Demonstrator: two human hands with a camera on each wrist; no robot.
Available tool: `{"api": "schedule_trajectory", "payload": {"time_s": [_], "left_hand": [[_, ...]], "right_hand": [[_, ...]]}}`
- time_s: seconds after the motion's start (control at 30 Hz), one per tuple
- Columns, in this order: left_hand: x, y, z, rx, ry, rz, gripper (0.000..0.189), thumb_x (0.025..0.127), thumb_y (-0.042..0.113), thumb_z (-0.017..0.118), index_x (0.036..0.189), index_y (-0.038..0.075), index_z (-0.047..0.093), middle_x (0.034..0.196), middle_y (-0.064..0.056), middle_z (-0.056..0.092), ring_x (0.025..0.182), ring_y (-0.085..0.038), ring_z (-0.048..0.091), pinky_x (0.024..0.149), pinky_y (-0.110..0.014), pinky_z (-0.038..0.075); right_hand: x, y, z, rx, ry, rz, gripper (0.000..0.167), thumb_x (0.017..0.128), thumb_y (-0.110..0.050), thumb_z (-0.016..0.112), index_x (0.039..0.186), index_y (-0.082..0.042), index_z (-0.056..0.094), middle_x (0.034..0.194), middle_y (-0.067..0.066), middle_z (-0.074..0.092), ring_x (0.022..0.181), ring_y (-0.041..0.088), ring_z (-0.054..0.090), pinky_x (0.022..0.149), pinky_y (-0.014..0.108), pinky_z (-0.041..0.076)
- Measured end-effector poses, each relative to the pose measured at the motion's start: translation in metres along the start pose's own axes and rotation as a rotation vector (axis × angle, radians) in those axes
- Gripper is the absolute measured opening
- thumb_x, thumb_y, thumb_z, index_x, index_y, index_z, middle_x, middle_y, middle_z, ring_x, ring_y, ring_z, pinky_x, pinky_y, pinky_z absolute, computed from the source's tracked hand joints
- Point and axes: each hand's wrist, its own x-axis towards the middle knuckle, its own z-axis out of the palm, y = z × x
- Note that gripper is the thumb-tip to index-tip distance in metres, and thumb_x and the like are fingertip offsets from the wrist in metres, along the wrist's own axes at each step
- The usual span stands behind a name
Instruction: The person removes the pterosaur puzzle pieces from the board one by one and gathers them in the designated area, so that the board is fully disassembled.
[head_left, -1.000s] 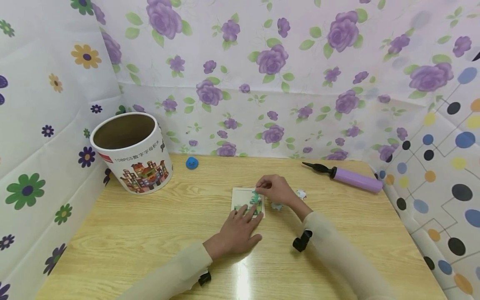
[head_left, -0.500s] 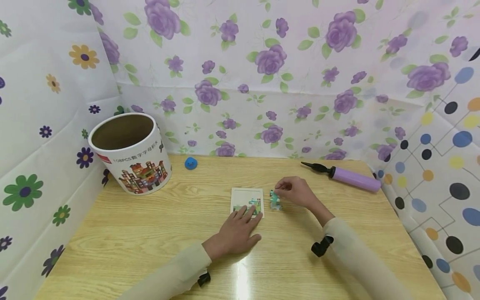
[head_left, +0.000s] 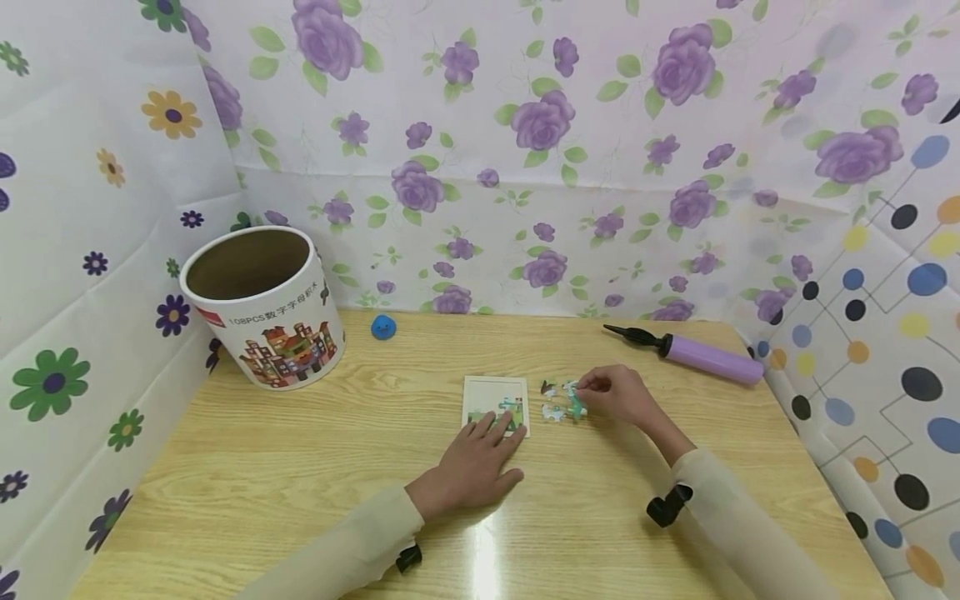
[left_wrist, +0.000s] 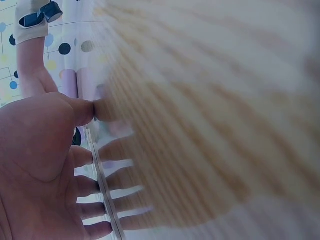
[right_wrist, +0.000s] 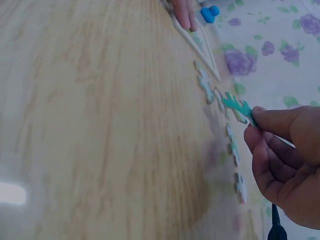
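Note:
My left hand (head_left: 478, 468) lies flat, with spread fingers resting on the near part of a small square puzzle board (head_left: 480, 393). Fitted pieces show green and white in the board's lower right, partly covered by the fingers. In the left wrist view those fingertips touch the board's edge (left_wrist: 106, 187). To the right of the board, my right hand (head_left: 621, 397) pinches a teal jigsaw piece (right_wrist: 238, 106) between thumb and fingers, lifted above the table in the right wrist view. Several loose jigsaw pieces (head_left: 553, 412) lie between the board and that hand.
A large white printed bucket (head_left: 288, 333) stands at the back left. Near the back edge sits a small blue toy (head_left: 383, 327). A purple hand pump (head_left: 712, 358) with a black nozzle lies at the back right. Patterned cloths surround the wooden table (head_left: 300, 467).
My right hand has moved from over the board to the right, carrying the teal jigsaw piece past the loose pieces. The left hand has stayed on the board.

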Motion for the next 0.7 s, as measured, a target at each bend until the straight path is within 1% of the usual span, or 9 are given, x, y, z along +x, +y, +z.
{"api": "schedule_trajectory", "payload": {"time_s": [0.2, 0.33, 0.57, 0.7], "left_hand": [[-0.001, -0.001, 0.001, 0.009, 0.003, 0.005, 0.062, 0.108, 0.047, 0.043, 0.161, 0.016, 0.035, 0.165, -0.016, 0.031, 0.151, -0.039, 0.031, 0.117, -0.055, 0.034], [-0.001, -0.001, -0.001, 0.0, 0.003, 0.007, 0.062, 0.108, 0.046, 0.044, 0.161, 0.015, 0.035, 0.165, -0.017, 0.031, 0.15, -0.039, 0.032, 0.117, -0.055, 0.034], [-0.001, -0.001, -0.001, -0.017, 0.0, 0.006, 0.061, 0.108, 0.044, 0.044, 0.161, 0.015, 0.035, 0.165, -0.017, 0.031, 0.151, -0.039, 0.031, 0.118, -0.055, 0.033], [-0.001, 0.0, -0.001, -0.011, 0.009, 0.008, 0.061, 0.108, 0.045, 0.044, 0.161, 0.015, 0.036, 0.165, -0.017, 0.032, 0.15, -0.039, 0.032, 0.117, -0.055, 0.034]], "right_hand": [[-0.004, 0.01, 0.002, 0.002, -0.015, 0.032, 0.009, 0.095, -0.027, 0.075, 0.1, -0.02, 0.079, 0.089, -0.006, 0.073, 0.082, 0.012, 0.066, 0.075, 0.035, 0.054], [-0.006, 0.012, 0.004, 0.001, -0.019, 0.05, 0.008, 0.094, -0.026, 0.076, 0.098, -0.02, 0.079, 0.089, -0.006, 0.073, 0.081, 0.012, 0.066, 0.075, 0.035, 0.054], [-0.005, 0.014, 0.008, -0.028, -0.013, 0.035, 0.007, 0.094, -0.023, 0.077, 0.097, -0.018, 0.079, 0.088, -0.005, 0.073, 0.081, 0.012, 0.065, 0.075, 0.036, 0.054], [-0.004, 0.012, 0.011, -0.043, -0.013, 0.034, 0.006, 0.093, -0.022, 0.077, 0.095, -0.017, 0.079, 0.087, -0.005, 0.072, 0.08, 0.013, 0.063, 0.074, 0.036, 0.054]]}}
